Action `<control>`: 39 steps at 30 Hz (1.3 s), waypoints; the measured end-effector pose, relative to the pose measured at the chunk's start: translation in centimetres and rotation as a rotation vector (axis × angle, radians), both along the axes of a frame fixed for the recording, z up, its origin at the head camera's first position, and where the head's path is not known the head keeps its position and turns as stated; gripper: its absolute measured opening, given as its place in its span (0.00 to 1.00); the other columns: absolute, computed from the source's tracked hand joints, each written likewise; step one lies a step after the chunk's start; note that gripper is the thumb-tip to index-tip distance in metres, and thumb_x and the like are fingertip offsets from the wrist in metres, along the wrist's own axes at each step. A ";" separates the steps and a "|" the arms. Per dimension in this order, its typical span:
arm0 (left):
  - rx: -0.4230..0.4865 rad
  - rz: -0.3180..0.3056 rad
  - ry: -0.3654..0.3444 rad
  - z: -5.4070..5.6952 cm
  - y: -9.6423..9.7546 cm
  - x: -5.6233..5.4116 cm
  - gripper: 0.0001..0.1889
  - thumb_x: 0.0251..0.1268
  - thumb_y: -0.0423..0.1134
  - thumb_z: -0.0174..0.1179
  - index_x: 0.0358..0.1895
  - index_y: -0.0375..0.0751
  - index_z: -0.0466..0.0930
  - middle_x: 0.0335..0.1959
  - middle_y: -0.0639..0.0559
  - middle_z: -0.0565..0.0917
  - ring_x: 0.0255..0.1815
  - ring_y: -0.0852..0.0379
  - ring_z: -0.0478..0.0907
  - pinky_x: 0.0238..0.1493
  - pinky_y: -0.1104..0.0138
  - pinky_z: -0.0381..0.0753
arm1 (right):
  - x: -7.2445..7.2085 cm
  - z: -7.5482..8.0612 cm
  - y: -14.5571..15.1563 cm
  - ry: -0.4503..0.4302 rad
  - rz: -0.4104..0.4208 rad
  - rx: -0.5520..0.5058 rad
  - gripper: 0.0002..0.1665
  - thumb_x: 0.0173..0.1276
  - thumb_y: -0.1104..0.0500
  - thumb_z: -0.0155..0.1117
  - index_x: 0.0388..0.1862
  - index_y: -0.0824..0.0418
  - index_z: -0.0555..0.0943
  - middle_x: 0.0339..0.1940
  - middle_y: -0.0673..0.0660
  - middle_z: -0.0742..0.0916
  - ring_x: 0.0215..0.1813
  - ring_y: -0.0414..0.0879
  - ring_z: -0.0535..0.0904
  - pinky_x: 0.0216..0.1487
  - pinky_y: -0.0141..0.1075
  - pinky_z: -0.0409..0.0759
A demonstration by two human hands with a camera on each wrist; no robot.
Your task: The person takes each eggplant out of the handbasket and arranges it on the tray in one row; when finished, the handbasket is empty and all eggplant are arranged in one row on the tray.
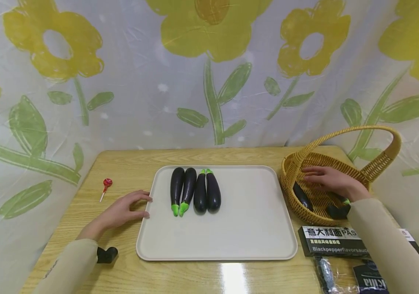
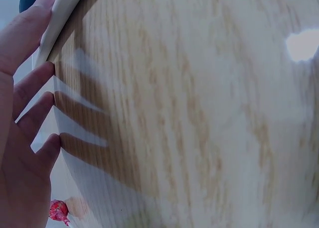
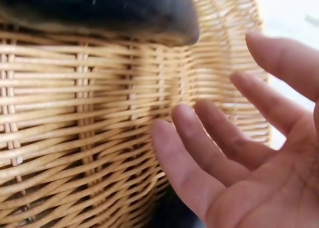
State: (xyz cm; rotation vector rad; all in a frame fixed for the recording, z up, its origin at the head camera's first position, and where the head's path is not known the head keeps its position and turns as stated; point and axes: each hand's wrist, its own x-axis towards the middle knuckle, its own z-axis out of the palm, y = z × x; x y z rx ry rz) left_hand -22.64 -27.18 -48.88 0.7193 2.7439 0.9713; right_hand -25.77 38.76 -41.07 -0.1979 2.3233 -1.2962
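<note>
Several dark purple eggplants (image 1: 213, 192) with green stems lie side by side on the left half of a white tray (image 1: 249, 228). My left hand (image 1: 126, 210) rests at the tray's left edge, fingers relaxed and holding nothing. On the right, my right hand (image 1: 330, 179) reaches into a wicker basket (image 1: 289, 179) with its fingers spread and nothing in its grip. Close to its fingers lies an eggplant (image 1: 302, 197) inside the basket, which also fills the top of the right wrist view as a dark shape (image 3: 99, 11). A green tip beside my right wrist is mostly hidden.
A red lollipop (image 1: 108, 182) lies left of the tray. In front of the basket is a black and white pasta box (image 1: 334, 241), with clear plastic packages (image 1: 328, 277) nearer me. The basket's tall handle (image 1: 341, 130) arches above my right hand. A flowered curtain (image 1: 128, 102) hangs behind the table.
</note>
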 end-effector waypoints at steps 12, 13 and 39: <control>0.003 0.012 -0.007 0.0 0.1 0.0 0.24 0.59 0.50 0.69 0.56 0.46 0.80 0.68 0.38 0.71 0.71 0.32 0.59 0.68 0.37 0.57 | -0.7 -2.0 0.2 -0.156 0.024 -0.135 0.37 0.76 0.59 0.55 0.75 0.74 0.53 0.68 0.74 0.70 0.60 0.47 0.76 0.58 0.47 0.79; 0.000 0.009 -0.003 0.0 0.1 0.0 0.24 0.59 0.51 0.69 0.56 0.46 0.80 0.68 0.37 0.71 0.71 0.32 0.59 0.68 0.37 0.57 | -0.7 -2.0 0.1 -0.164 0.023 -0.136 0.38 0.75 0.59 0.56 0.75 0.74 0.54 0.68 0.74 0.70 0.60 0.47 0.76 0.58 0.48 0.79; -0.020 0.007 -0.010 -0.1 0.0 -0.2 0.25 0.60 0.52 0.68 0.57 0.47 0.79 0.68 0.39 0.71 0.72 0.33 0.59 0.68 0.38 0.57 | -0.7 -1.7 0.0 -0.054 -0.036 -0.119 0.36 0.70 0.62 0.63 0.72 0.70 0.62 0.70 0.78 0.62 0.51 0.46 0.79 0.49 0.42 0.83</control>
